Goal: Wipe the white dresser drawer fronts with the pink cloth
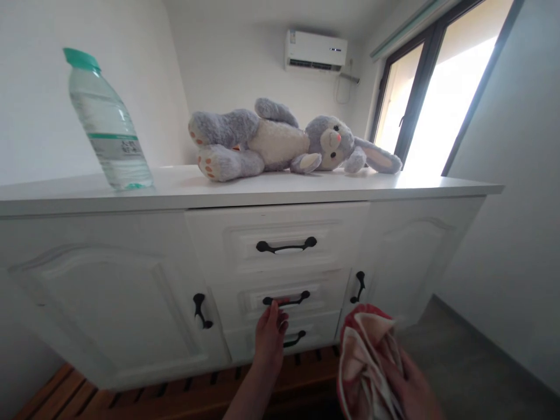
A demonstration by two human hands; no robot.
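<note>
While the right hand clutches a soft, light-looking cloth, the left hand, curled nearly closed, seemingly hooks the stiff middle drawer handle, best gripped mid-bar.

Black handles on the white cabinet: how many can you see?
5: the top-drawer handle, the middle-drawer handle at the left hand, the bottom-drawer handle partly hidden behind that hand, the left-door handle and the right-door handle.

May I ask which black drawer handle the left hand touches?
The middle curved black drawer handle, between the top handle and bottom handle; the left hand touches it.
</note>
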